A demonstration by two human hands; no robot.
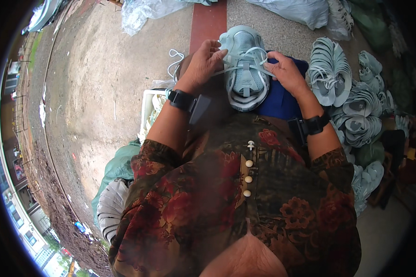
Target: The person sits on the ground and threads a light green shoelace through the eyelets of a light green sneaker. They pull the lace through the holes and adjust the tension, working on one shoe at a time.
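Note:
A pale blue shoe upper [247,79] lies over my lap, its toe pointing away from me and its opening toward me. A flat pale shoelace [233,69] runs across its eyelets, with a loop standing up on the right side. At the upper's left edge, my left hand [203,64] is closed, thumb and fingers pinched around the lace. My right hand [287,74] pinches the lace on the right side. Below the right hand, dark blue cloth [282,99] lies partly under the upper. Exactly how the fingertips meet the lace is hard to see.
Stacks of nested pale blue shoe uppers [330,69] lie to my right. A white basket [148,99] with pale laces stands by my left forearm, near a green sack [120,164] and grey nested pieces [112,207]. Clear plastic bags [148,14] lie ahead.

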